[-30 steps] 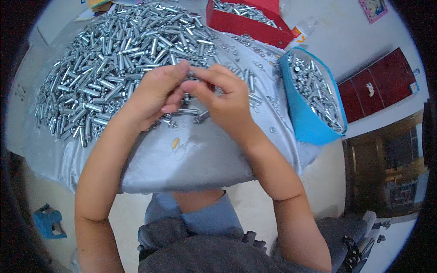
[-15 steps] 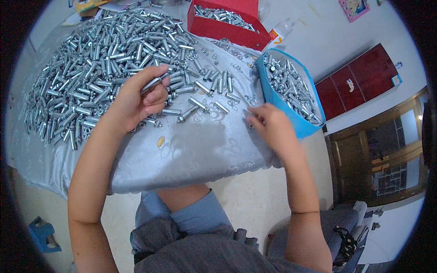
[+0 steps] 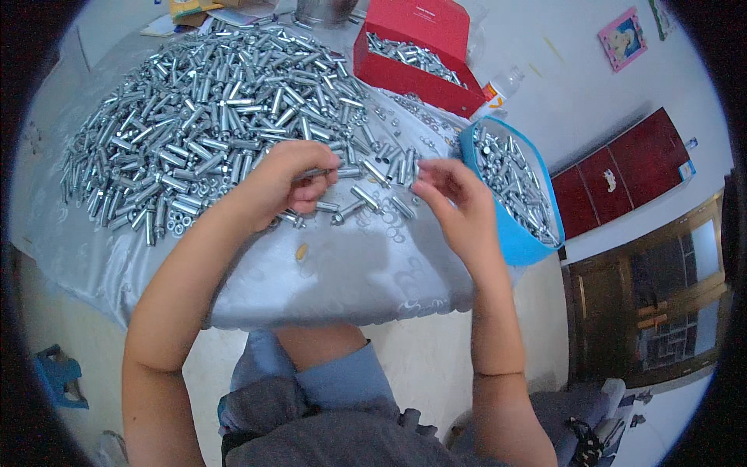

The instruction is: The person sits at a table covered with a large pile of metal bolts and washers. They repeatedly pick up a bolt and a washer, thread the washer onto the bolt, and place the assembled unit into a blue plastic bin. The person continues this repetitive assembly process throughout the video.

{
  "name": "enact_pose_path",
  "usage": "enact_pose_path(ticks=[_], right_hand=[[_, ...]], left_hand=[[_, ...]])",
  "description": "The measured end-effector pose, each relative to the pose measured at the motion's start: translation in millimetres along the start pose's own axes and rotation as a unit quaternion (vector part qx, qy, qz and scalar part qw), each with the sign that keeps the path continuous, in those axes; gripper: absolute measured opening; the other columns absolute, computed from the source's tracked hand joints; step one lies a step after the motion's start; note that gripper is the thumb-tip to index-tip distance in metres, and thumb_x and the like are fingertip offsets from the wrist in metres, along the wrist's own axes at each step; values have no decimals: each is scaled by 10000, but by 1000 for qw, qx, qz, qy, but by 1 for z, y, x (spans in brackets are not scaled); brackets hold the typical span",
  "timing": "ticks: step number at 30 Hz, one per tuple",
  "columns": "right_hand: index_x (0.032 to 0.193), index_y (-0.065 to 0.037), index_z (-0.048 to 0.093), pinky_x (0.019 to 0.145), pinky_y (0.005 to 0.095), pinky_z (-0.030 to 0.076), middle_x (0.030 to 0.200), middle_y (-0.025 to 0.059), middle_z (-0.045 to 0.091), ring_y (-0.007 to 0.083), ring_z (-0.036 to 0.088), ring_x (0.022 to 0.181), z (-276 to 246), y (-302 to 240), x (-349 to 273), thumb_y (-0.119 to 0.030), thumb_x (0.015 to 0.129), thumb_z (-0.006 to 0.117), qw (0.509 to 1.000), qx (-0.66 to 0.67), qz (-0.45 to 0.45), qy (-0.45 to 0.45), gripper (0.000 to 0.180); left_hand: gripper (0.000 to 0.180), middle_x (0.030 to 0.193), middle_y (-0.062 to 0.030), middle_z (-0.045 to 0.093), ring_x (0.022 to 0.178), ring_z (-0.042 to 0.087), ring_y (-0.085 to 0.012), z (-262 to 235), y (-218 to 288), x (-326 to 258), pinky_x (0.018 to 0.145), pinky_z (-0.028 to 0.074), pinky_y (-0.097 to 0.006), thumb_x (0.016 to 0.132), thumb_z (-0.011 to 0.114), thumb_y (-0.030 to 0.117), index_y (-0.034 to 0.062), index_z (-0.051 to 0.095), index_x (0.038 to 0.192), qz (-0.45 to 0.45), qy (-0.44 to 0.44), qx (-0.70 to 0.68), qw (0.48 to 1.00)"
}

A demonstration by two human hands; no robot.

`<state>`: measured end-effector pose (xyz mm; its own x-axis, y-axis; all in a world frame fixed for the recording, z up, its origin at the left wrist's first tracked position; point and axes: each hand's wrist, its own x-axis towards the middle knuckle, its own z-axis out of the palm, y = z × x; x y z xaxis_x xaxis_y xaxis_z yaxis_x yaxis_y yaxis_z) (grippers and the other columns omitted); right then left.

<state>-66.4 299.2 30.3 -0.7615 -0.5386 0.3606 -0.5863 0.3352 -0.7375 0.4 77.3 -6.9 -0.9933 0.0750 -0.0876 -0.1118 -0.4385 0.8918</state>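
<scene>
Your left hand (image 3: 292, 183) is above the near edge of a big pile of sleeve anchors (image 3: 210, 117), with its fingers closed around one silver sleeve anchor (image 3: 313, 173), partly hidden in the grip. Your right hand (image 3: 461, 204) is to the right, thumb and forefinger apart, their tips just beside a small group of upright-looking anchors (image 3: 401, 166); you can't tell from this view whether they touch one. Between your hands, several loose anchors (image 3: 366, 199) lie on the cloth-covered tabletop (image 3: 342, 300), and a small yellow piece (image 3: 301, 251) sits nearer you. Just beyond your right hand stands a blue fabric bin (image 3: 525, 251) filled with anchors. Farther back, an open red box (image 3: 412, 87) holds more metal parts, with a white bottle (image 3: 506, 82) beside it.
</scene>
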Motion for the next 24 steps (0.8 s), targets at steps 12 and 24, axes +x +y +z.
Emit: enact_pose_path(ticks=[12, 24], right_hand=[[946, 46, 537, 738, 247, 471, 887, 113, 591, 153, 582, 808, 77, 2, 35, 39, 743, 596, 906, 410, 19, -100, 211], [945, 22, 560, 755, 223, 446, 884, 79, 590, 115, 558, 826, 82, 3, 31, -19, 770, 592, 934, 347, 18, -81, 183]], left_hand=[[262, 469, -9, 396, 375, 340, -81, 3, 3, -1, 358, 278, -207, 778, 487, 229, -2, 544, 670, 44, 73, 44, 995], [241, 608, 20, 469, 515, 422, -35, 4, -7, 6, 427, 344, -203, 869, 461, 265, 32, 520, 856, 208, 198, 228, 930]])
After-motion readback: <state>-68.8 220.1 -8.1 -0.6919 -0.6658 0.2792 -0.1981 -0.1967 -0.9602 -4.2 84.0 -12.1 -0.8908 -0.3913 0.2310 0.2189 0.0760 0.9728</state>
